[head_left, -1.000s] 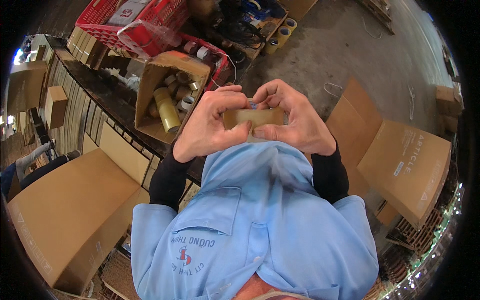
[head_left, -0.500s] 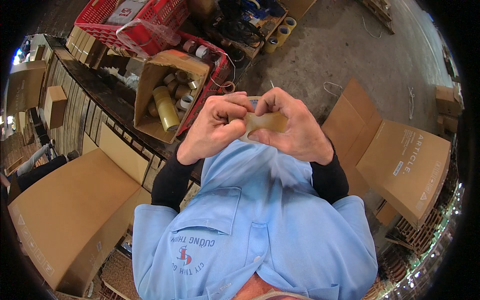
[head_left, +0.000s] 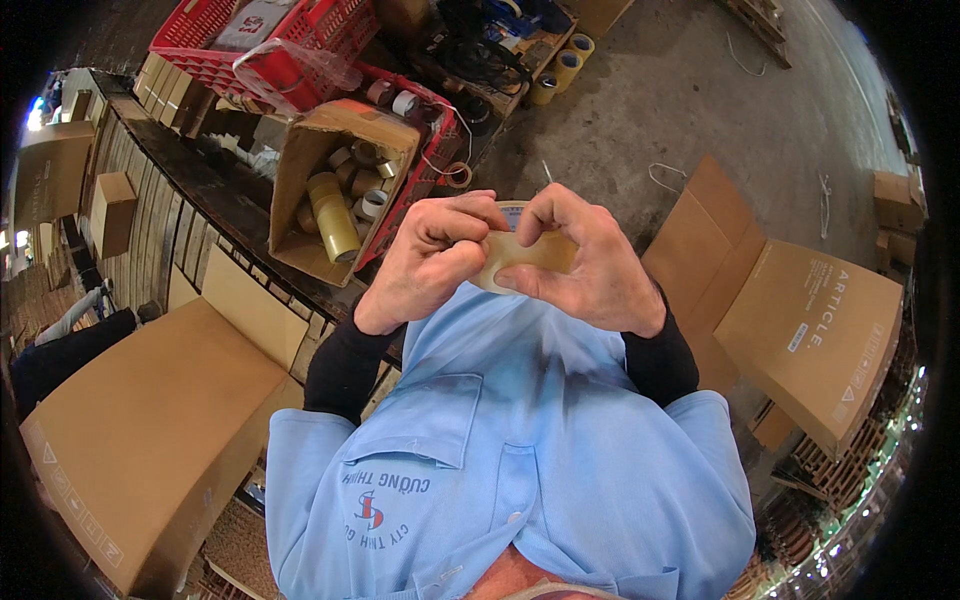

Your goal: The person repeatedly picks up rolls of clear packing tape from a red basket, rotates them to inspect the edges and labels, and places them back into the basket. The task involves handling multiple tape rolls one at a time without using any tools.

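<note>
A roll of clear yellowish packing tape (head_left: 545, 253) is held between my two hands in front of my chest. My right hand (head_left: 590, 260) grips it with thumb and fingers bent round its side. My left hand (head_left: 430, 255) has its fingers curled and pinched at the roll's left edge; whether it holds the tape's loose end is hidden. Beyond my hands, the roll's pale rim shows between them.
To the left stands an open carton (head_left: 290, 190) of tape rolls (head_left: 335, 225), beside red plastic crates (head_left: 190, 58). Large cardboard boxes stand at the lower left (head_left: 150, 430) and right (head_left: 800, 330). More tape rolls (head_left: 567, 70) stand on the concrete floor (head_left: 650, 110) at the far side.
Both hands have shifted slightly, and more of the tape roll's face shows between them. My right hand has moved a little down, its thumb still on the roll.
</note>
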{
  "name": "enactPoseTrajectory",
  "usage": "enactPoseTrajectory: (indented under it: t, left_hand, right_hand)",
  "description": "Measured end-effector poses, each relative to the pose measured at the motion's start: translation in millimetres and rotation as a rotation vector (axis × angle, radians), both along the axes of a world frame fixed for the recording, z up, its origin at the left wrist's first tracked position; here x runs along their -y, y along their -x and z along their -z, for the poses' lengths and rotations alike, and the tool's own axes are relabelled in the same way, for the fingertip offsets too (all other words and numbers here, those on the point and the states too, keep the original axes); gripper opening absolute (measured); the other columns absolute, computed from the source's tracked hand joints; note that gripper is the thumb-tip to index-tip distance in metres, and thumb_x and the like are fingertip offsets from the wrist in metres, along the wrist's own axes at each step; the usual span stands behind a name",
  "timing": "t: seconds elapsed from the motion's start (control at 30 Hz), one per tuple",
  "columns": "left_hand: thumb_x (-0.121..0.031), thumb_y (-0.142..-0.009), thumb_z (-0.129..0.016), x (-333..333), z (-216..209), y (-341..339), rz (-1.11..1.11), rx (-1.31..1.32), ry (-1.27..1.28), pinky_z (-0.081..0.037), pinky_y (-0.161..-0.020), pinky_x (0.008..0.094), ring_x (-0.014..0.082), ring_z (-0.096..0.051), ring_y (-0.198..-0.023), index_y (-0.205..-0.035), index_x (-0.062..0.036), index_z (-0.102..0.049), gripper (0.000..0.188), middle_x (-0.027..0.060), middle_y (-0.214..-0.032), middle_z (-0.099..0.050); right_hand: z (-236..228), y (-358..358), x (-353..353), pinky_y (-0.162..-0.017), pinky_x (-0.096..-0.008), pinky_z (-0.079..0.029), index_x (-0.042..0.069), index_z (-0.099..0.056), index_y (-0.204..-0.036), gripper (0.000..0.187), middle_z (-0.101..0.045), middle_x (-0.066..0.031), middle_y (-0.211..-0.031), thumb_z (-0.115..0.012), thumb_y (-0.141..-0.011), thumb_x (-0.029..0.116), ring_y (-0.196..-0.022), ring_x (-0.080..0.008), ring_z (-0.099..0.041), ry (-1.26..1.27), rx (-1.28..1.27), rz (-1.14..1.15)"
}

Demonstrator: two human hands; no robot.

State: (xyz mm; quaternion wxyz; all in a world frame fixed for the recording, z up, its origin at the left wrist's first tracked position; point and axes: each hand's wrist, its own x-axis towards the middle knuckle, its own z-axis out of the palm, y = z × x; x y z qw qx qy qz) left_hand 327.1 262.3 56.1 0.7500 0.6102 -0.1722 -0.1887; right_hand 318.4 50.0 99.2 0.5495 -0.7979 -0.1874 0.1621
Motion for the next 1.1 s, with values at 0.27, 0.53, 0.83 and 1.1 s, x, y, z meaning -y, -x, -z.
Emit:
enactPoseTrajectory:
  t: [0.27, 0.53, 0.83, 1.1]
  left_hand:
    - [-0.003, -0.068, -0.050, 1.8, -9.8, -3.4, 0.008, 0.036, -0.012, -0.036, -0.113, 0.0410, 0.0191, -0.053, -0.073, -0.064, 0.0070, -0.050, 0.011, 0.0108, -0.080, -0.061]
    - [-0.001, -0.066, -0.049, -4.6, -10.0, -4.1, 0.045, 0.005, 0.007, -0.038, -0.110, 0.0391, 0.0181, -0.053, -0.074, -0.065, 0.0075, -0.050, 0.009, 0.0108, -0.080, -0.061]
    - [0.000, -0.066, -0.049, -7.6, -11.9, -3.0, 0.023, -0.029, 0.061, -0.035, -0.113, 0.0396, 0.0172, -0.056, -0.077, -0.068, 0.0083, -0.055, 0.011, 0.0112, -0.082, -0.064]
    - [-0.001, -0.070, -0.052, -12.0, -8.2, -7.3, 0.023, 0.059, 0.073, -0.033, -0.117, 0.0460, 0.0187, -0.062, -0.082, -0.070, 0.0050, -0.055, 0.007, 0.0112, -0.087, -0.068]
  right_hand:
    - [-5.1, -0.7, 1.3, -0.081, -0.0399, -0.048, 0.007, -0.058, -0.098, 0.035, -0.064, -0.0078, -0.093, -0.083, -0.075, 0.015, -0.087, -0.0278, -0.062, 0.037, 0.051, -0.009]
    - [-7.4, -1.0, -1.5, -0.081, -0.0399, -0.048, 0.007, -0.058, -0.096, 0.034, -0.065, -0.0085, -0.092, -0.082, -0.074, 0.015, -0.085, -0.0290, -0.061, 0.027, 0.056, -0.002]
    - [-10.3, -3.4, -4.6, -0.076, -0.0370, -0.045, 0.008, -0.058, -0.093, 0.033, -0.064, -0.0071, -0.089, -0.083, -0.072, 0.014, -0.083, -0.0261, -0.061, -0.006, 0.060, -0.003]
    - [-8.7, 1.9, -7.2, -0.075, -0.0362, -0.044, 0.008, -0.058, -0.089, 0.032, -0.062, -0.0057, -0.085, -0.084, -0.072, 0.015, -0.078, -0.0238, -0.056, -0.067, 0.032, 0.073]
